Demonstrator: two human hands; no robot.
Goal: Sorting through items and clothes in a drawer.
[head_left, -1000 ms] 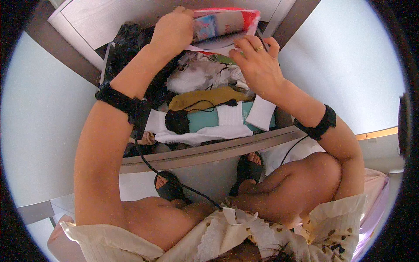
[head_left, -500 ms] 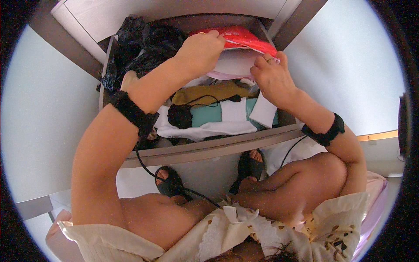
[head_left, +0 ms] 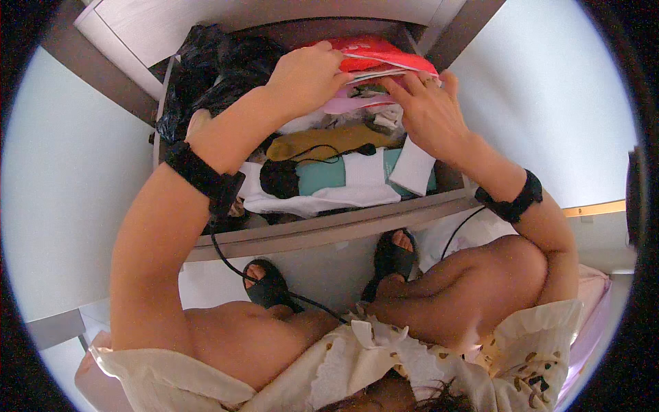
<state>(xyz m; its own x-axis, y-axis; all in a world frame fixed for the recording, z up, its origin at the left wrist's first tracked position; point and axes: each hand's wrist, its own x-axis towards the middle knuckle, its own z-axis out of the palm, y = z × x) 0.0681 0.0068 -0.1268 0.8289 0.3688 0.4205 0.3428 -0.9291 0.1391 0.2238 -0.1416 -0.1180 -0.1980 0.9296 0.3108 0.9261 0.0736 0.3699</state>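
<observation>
In the back of an open drawer [head_left: 329, 230] lies a red plastic bag [head_left: 384, 49] with a pale lilac inner side showing along its near edge. My left hand [head_left: 307, 77] is closed on the bag's left end, its fingertips partly hidden. At the right end, my right hand [head_left: 434, 110] rests over the bag's edge with fingers spread and touching it. White-edged folds stretch between both hands. Nearer to me lie a mustard-coloured cloth [head_left: 329, 142], a teal piece [head_left: 321, 180], a white cloth [head_left: 322, 200] and a white flat packet [head_left: 412, 168].
Crumpled black plastic bags [head_left: 230, 72] fill the drawer's back left. A black thin cord and a dark bundle [head_left: 279, 180] sit at the front. Black straps with cables circle both forearms. My feet in black slippers [head_left: 266, 281] stand below the drawer front.
The bag's large pale opening has folded down toward the back, uncovering more items beneath it. My right hand has risen slightly and its fingers have spread; my left has shifted slightly left.
</observation>
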